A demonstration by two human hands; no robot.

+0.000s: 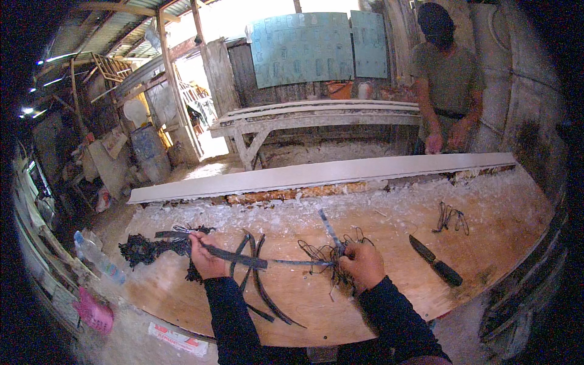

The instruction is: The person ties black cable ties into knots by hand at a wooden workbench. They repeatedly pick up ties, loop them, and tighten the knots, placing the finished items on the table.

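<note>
My left hand (207,258) is closed round a flat black strip (234,255), which looks like rubber and points toward the right. From near that strip's end a thin dark strip (301,262) runs taut to my right hand (363,266), whose fingers pinch it. The thin strip's other end (328,226) sticks up beyond the fingers. Beneath my right hand lies a tangle of thin black strands (313,250). Between the hands, curved black strips (263,287) rest on the board. A dark, frayed bundle (141,250) lies left of my left hand.
A black-handled knife (435,260) and a small strand loop (451,218) lie at right on the plywood (401,298). A long white beam (340,173) borders the far side, with white crumbs along it. A person (450,79) stands beyond. A plastic bottle (97,255) sits off the left edge.
</note>
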